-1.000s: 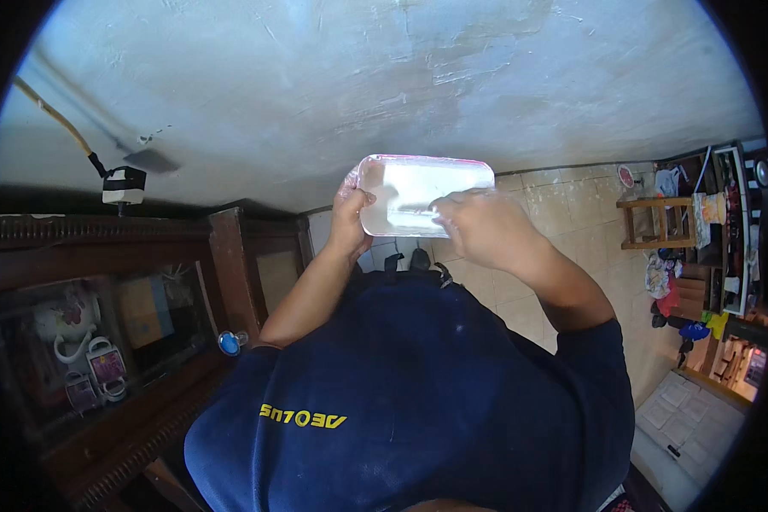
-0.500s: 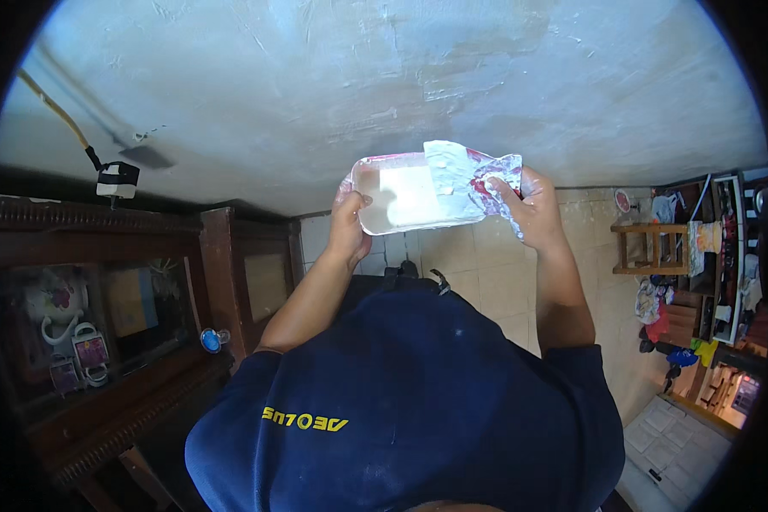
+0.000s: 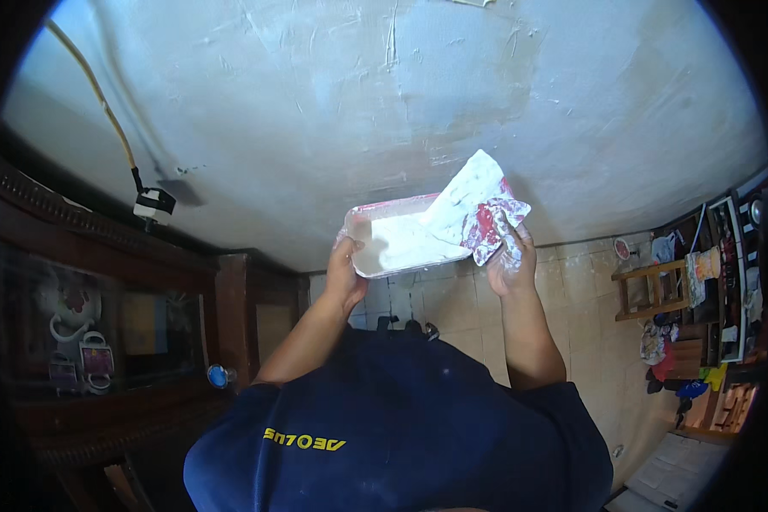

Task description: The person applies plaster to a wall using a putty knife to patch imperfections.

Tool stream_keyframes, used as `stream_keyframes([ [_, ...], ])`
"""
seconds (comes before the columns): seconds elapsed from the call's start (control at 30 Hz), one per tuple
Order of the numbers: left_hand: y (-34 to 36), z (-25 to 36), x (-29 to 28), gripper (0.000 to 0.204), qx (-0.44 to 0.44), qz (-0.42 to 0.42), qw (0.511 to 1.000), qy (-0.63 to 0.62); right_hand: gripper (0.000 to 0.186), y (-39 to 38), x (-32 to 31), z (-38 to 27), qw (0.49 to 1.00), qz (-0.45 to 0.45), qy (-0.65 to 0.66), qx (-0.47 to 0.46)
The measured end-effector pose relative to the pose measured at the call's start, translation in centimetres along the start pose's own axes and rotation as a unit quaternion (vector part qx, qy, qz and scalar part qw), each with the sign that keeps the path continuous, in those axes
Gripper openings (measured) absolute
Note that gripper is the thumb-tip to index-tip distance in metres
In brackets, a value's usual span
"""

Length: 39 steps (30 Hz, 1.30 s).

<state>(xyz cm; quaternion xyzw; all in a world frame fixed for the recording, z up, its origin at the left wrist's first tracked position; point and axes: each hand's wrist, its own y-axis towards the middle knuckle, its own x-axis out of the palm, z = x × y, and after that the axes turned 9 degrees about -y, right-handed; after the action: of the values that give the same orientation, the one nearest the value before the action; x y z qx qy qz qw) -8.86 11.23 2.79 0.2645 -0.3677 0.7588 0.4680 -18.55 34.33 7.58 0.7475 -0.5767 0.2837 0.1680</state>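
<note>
The left hand is gripping the near-left end of a pale, rectangular, round-cornered tray with a pinkish-red rim, its thumb lying over the edge and its fingers curling closed around the outside. The tray is being held in front of the navy shirt, above the beige tiled floor, with white paste covering its inside. The right hand is pinching a flat, white-smeared, red-patched sheet-like tool, fingers closing on its crumpled-looking lower end. The tool is slanting across the tray's right end, near the bluish-white plastered wall.
</note>
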Motion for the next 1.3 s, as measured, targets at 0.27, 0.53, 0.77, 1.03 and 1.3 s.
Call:
stream_keyframes([
  [0.27, -1.1, 2.3, 1.3, 0.051, -0.026, -0.010, 0.999, -0.030, 0.024, -0.4, 4.4, -1.4, 0.996, -0.001, 0.051, -0.075],
  [0.53, -1.6, 3.8, -0.1, 0.052, -0.034, -0.026, 0.999, -0.005, 0.036, 4.2, 11.6, -8.8, 0.422, 0.058, -0.537, -0.728],
  [0.77, -2.9, 4.7, -2.4, 0.050, -0.075, -0.014, 0.997, -0.007, 0.030, 9.1, 12.0, -7.3, 0.248, 0.057, -0.694, -0.674],
  [1.03, -3.1, 5.2, -5.7, 0.050, -0.047, -0.017, 0.998, 0.032, 0.024, 10.3, 11.5, -3.2, 0.168, 0.095, -0.751, -0.631],
  [1.3, -2.5, 6.0, -5.9, 0.053, -0.053, -0.013, 0.998, 0.038, 0.018, 8.8, 8.4, 1.2, 0.210, 0.026, -0.804, -0.556],
])
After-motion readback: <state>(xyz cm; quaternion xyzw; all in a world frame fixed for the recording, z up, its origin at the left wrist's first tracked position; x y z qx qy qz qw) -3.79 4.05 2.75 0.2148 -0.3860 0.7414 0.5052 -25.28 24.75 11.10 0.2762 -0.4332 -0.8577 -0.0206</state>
